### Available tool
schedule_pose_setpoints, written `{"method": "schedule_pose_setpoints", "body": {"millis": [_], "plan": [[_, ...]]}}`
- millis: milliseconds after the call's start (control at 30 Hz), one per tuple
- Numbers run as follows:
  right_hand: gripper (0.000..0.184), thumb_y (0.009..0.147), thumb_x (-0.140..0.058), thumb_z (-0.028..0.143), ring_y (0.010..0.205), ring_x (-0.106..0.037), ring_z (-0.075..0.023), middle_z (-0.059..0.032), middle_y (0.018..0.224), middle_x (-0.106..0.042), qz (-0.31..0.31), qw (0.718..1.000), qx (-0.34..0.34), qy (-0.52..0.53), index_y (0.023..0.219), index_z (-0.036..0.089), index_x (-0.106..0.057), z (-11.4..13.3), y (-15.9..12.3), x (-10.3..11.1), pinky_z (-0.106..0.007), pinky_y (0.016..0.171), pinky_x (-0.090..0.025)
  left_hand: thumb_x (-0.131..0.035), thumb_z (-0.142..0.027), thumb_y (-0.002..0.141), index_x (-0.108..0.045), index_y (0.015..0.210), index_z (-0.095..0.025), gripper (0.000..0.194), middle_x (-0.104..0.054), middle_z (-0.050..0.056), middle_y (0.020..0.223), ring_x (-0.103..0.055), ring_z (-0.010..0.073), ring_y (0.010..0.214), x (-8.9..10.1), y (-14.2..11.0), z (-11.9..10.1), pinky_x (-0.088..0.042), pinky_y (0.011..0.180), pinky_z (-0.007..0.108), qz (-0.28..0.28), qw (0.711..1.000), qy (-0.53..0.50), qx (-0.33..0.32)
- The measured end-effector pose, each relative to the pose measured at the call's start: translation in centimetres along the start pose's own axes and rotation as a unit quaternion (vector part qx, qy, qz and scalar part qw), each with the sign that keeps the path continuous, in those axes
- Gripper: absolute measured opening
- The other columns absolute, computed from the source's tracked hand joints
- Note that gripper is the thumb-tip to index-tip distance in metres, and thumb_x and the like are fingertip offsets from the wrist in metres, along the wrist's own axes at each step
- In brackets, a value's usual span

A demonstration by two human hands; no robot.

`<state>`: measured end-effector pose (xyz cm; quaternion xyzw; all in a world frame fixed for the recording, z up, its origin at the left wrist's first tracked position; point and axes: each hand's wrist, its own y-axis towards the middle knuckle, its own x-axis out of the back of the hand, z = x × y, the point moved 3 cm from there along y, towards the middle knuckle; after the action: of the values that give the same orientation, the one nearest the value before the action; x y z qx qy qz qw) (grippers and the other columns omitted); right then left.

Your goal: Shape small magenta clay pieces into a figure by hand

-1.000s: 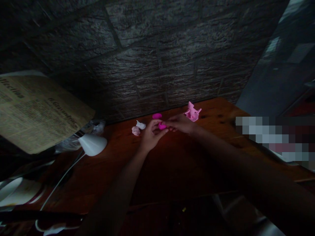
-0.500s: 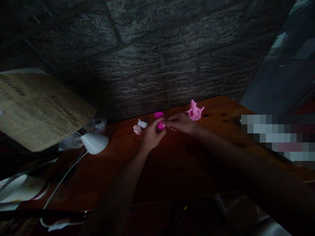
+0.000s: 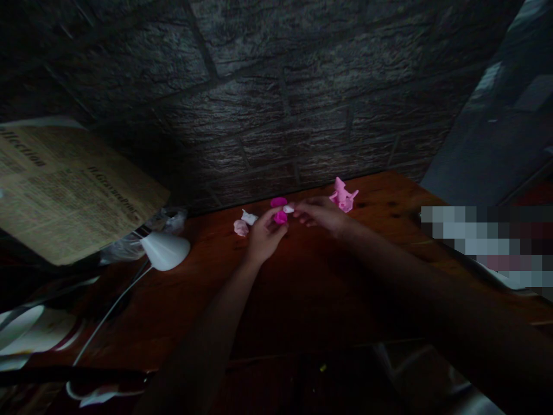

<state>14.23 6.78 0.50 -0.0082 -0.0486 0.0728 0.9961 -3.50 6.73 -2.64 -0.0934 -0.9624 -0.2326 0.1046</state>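
Observation:
My left hand (image 3: 264, 233) pinches a small magenta piece (image 3: 280, 217) that looks like modelling clay. Between the fingertips of my right hand (image 3: 320, 214) is a small white piece (image 3: 288, 209), held just above the magenta one. Whether the two pieces touch, I cannot tell. Behind them lies a magenta disc (image 3: 278, 202), partly covered by the fingers. Left of my left hand rest a white lump (image 3: 249, 217) and a pale pink lump (image 3: 241, 227). A pink figure (image 3: 344, 199) with a pointed top and thin side arms stands just beyond my right hand, which hides its lower left part.
The wooden table (image 3: 207, 288) runs along a dark brick-patterned wall (image 3: 242, 115). At the left are a white cone-shaped lamp (image 3: 167, 252) with its cable, a newsprint-patterned sheet (image 3: 78, 190), plastic wrapping (image 3: 175, 222) and a white container (image 3: 43, 328). A blurred-out patch covers the right edge.
The white piece now shows above the magenta piece, where earlier it was mostly between my fingers. My right hand has shifted slightly up and right; my left hand stays nearly in place.

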Motion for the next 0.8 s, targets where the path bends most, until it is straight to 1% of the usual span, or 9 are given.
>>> {"method": "schedule_pose_setpoints", "body": {"millis": [67, 133, 233, 333, 467, 533, 600, 667, 800], "plan": [[0.023, 0.086, -0.071, 0.039, 0.068, -0.064, -0.0138, -0.0085, 0.091, -0.076, -0.010, 1.000, -0.007, -0.028, 0.090, 0.017, -0.076, -0.2, 0.2, 0.6, -0.023, 0.058, -0.050, -0.070, -0.019, 0.081, -0.066, 0.117, -0.022, 0.036, -0.070, 0.008, 0.127, -0.066, 0.0217, 0.117, 0.2, 0.1, -0.1, -0.049, 0.107, 0.045, -0.017, 1.000, -0.016, -0.003], [0.020, 0.087, -0.070, 0.035, 0.070, -0.066, -0.0167, -0.0078, 0.084, -0.075, -0.032, 0.991, 0.035, -0.125, 0.091, 0.017, -0.077, -0.2, 0.4, 1.3, -0.027, 0.062, -0.050, -0.071, -0.022, 0.082, -0.067, 0.118, -0.024, 0.036, -0.069, 0.008, 0.130, -0.066, 0.0222, 0.119, 0.3, 0.3, -0.2, -0.049, 0.108, 0.046, -0.024, 0.999, -0.047, 0.005], [0.013, 0.085, -0.071, 0.030, 0.080, -0.070, -0.0212, -0.0075, 0.085, -0.076, -0.062, 0.955, 0.102, -0.271, 0.086, 0.019, -0.077, -0.1, 0.5, 1.9, -0.032, 0.074, -0.052, -0.070, -0.024, 0.082, -0.066, 0.123, -0.026, 0.041, -0.067, 0.007, 0.135, -0.064, 0.0235, 0.122, 0.2, 0.4, -0.2, -0.051, 0.106, 0.047, -0.011, 0.993, -0.116, 0.033], [0.007, 0.084, -0.070, 0.026, 0.083, -0.071, -0.0220, -0.0052, 0.086, -0.077, -0.039, 0.932, 0.117, -0.341, 0.085, 0.022, -0.076, -0.4, 0.6, 1.8, -0.032, 0.078, -0.051, -0.070, -0.023, 0.081, -0.068, 0.123, -0.026, 0.043, -0.065, 0.007, 0.137, -0.062, 0.0244, 0.126, 0.2, 0.3, -0.4, -0.050, 0.107, 0.046, -0.001, 0.983, -0.171, 0.063], [0.010, 0.082, -0.072, 0.026, 0.083, -0.071, -0.0229, -0.0059, 0.088, -0.077, -0.027, 0.934, 0.123, -0.334, 0.090, 0.021, -0.076, -0.2, 0.5, 1.6, -0.033, 0.078, -0.051, -0.068, -0.020, 0.080, -0.070, 0.120, -0.025, 0.040, -0.064, 0.007, 0.140, -0.059, 0.0246, 0.130, 0.2, 0.2, -0.6, -0.049, 0.109, 0.045, 0.005, 0.976, -0.202, 0.081], [0.015, 0.085, -0.069, 0.029, 0.080, -0.071, -0.0212, -0.0064, 0.091, -0.077, -0.023, 0.949, 0.141, -0.282, 0.096, 0.020, -0.076, 0.1, 0.3, 1.2, -0.032, 0.076, -0.052, -0.068, -0.020, 0.081, -0.070, 0.120, -0.025, 0.039, -0.063, 0.007, 0.140, -0.057, 0.0250, 0.132, 0.2, 0.2, -0.6, -0.048, 0.109, 0.045, 0.005, 0.976, -0.203, 0.080], [0.021, 0.089, -0.065, 0.034, 0.075, -0.070, -0.0183, -0.0052, 0.092, -0.078, 0.007, 0.964, 0.161, -0.209, 0.102, 0.020, -0.075, 0.4, 0.0, 0.6, -0.030, 0.072, -0.052, -0.068, -0.021, 0.081, -0.069, 0.121, -0.025, 0.041, -0.063, 0.007, 0.141, -0.056, 0.0253, 0.133, 0.1, 0.2, -0.5, -0.048, 0.109, 0.044, 0.007, 0.979, -0.190, 0.075], [0.027, 0.089, -0.066, 0.040, 0.077, -0.070, -0.0170, -0.0044, 0.098, -0.078, 0.039, 0.968, 0.180, -0.168, 0.105, 0.021, -0.075, 0.7, -0.5, -0.3, -0.028, 0.071, -0.051, -0.069, -0.021, 0.081, -0.068, 0.123, -0.025, 0.043, -0.061, 0.008, 0.142, -0.055, 0.0252, 0.133, -0.1, 0.2, -0.5, -0.048, 0.110, 0.044, 0.011, 0.983, -0.172, 0.069], [0.022, 0.088, -0.068, 0.039, 0.075, -0.070, -0.0174, -0.0022, 0.083, -0.078, 0.034, 0.954, 0.187, -0.231, 0.094, 0.021, -0.078, 0.9, -1.0, -1.3, -0.028, 0.072, -0.049, -0.070, -0.017, 0.078, -0.069, 0.121, -0.024, 0.044, -0.063, 0.007, 0.141, -0.055, 0.0255, 0.134, -0.3, 0.0, -0.6, -0.043, 0.114, 0.044, 0.017, 0.989, -0.136, 0.051]]}}
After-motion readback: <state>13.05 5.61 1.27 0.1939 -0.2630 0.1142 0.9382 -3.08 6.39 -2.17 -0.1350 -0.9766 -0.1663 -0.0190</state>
